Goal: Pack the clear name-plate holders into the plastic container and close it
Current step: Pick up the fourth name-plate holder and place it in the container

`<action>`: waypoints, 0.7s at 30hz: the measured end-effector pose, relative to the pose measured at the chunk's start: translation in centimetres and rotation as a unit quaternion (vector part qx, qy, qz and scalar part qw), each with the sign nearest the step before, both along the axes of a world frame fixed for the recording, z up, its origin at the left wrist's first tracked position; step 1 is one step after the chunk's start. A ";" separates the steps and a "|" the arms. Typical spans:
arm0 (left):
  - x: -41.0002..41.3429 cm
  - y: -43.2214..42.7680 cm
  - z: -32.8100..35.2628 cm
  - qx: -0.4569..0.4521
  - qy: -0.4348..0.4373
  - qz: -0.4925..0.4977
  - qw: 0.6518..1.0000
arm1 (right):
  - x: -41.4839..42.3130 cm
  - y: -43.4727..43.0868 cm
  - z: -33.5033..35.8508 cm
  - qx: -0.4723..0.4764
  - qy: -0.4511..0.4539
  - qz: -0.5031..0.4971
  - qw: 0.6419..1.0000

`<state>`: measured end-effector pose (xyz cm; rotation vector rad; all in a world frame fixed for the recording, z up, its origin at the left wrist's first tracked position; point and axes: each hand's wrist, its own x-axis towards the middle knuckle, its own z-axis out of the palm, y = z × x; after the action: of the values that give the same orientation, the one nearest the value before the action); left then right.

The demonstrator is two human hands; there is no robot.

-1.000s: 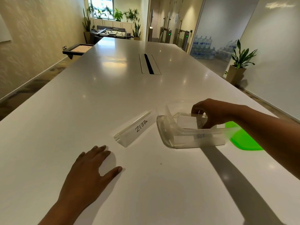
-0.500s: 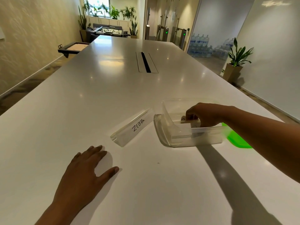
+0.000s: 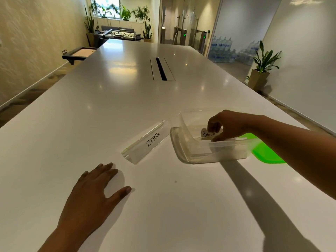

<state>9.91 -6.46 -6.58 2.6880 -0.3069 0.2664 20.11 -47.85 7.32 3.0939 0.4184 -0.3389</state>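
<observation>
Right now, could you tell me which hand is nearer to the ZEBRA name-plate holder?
Left. The left hand lies flat on the table just in front of the ZEBRA holder, not touching it. The right hand is beyond it, inside the plastic container.

Bright, glossy glare, wide-angle warp

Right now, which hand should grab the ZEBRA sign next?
Probably the left hand. It lies flat and empty on the table, close to the ZEBRA holder. The right hand is busy inside the container with the PENGUIN holder.
</observation>
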 end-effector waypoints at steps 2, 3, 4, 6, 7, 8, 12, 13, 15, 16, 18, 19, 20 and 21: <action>0.0 -0.1 0.1 -0.001 0.000 0.000 1.000 | -0.5 0.6 1.4 0.049 -0.043 -0.004 0.998; 0.0 -0.1 0.1 -0.004 0.000 0.000 1.000 | -0.9 1.1 2.1 0.080 -0.071 -0.006 0.994; 0.0 -0.1 0.2 -0.006 0.000 0.000 1.000 | -1.4 1.7 2.6 0.118 -0.102 -0.007 0.988; -0.1 -0.2 0.2 -0.012 -0.001 -0.001 1.000 | -3.0 3.5 3.3 0.192 -0.173 -0.003 0.966; -0.1 -0.2 0.2 -0.015 -0.001 -0.002 1.000 | -4.1 4.5 3.3 0.216 -0.210 0.006 0.954; -0.2 -0.2 0.3 -0.018 -0.002 -0.003 1.000 | -5.3 5.6 3.0 0.227 -0.245 0.022 0.942; -0.3 -0.2 0.3 -0.025 -0.002 0.000 1.000 | -10.8 10.4 -1.2 0.225 -0.300 0.096 0.922; -0.3 -0.3 0.4 -0.025 -0.001 0.000 1.000 | -12.0 11.3 -2.5 0.223 -0.286 0.099 0.927; -0.4 -0.3 0.4 -0.026 0.000 0.001 1.000 | -13.7 12.8 -5.3 0.221 -0.252 0.097 0.937; -0.5 -0.2 0.4 -0.025 0.001 0.001 1.000 | -14.2 13.2 -6.6 0.224 -0.239 0.088 0.940; -0.6 -0.3 0.4 -0.023 0.003 0.001 1.000 | -14.7 13.5 -8.6 0.237 -0.212 0.046 0.947; -0.6 -0.3 0.4 -0.024 0.003 0.002 1.000 | -14.7 13.6 -9.4 0.244 -0.197 0.021 0.949; -0.7 -0.3 0.4 -0.026 0.002 0.002 1.000 | -14.6 13.7 -10.0 0.246 -0.184 0.001 0.952; -0.7 -0.3 0.4 -0.026 0.000 0.000 1.000 | -14.5 13.8 -10.6 0.241 -0.172 -0.010 0.955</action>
<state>9.23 -6.78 -6.15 2.6377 -0.2956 0.2694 5.65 -34.07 -3.25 3.5190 0.5250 0.3595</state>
